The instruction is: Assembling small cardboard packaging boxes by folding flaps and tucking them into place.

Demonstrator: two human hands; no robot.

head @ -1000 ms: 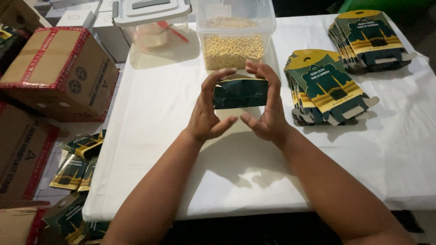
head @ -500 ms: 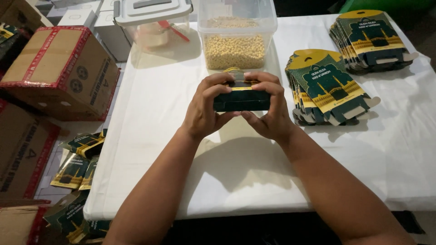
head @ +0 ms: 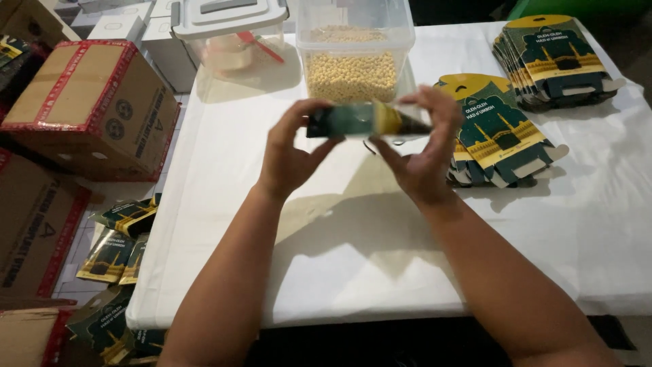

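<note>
Green-and-gold carton held flat-ended above the middle of the white tabletop, lifted clear of the cloth. Left hand pinching its left end between thumb and fingers; right hand gripping the right end the same way. Just behind, near the far edge, a clear tub of pale beans beside a lidded container. Toward the right edge, two fanned stacks of flat cartons. Off the left edge, cardboard boxes on the floor.
</note>
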